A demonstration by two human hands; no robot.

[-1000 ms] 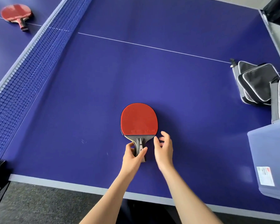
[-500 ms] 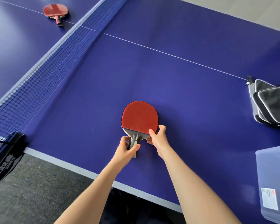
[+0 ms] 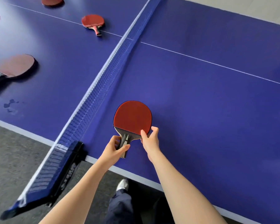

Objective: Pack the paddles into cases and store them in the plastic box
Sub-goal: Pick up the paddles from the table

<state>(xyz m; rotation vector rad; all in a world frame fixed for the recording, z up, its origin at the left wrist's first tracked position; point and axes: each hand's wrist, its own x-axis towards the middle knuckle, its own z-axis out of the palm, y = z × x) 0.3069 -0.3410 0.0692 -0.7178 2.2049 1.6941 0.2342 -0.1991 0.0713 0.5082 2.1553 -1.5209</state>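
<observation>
head view: near the table's (image 3: pixel 200 110) near edge, beside the net (image 3: pixel 94 88), the left hand (image 3: pixel 115 151) grips the handle of a red paddle (image 3: pixel 132 117) while the right hand (image 3: pixel 149 138) pinches the blade's lower edge, probably steadying it to lift toward a case. beyond the net lie three loose paddles (image 3: pixel 92 21), one blurred, one cut off at the far edge. no cases or plastic box are in view.

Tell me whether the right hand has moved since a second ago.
Yes. The right hand moved from beside the handle up onto the paddle blade's lower right edge, pinching it.
</observation>
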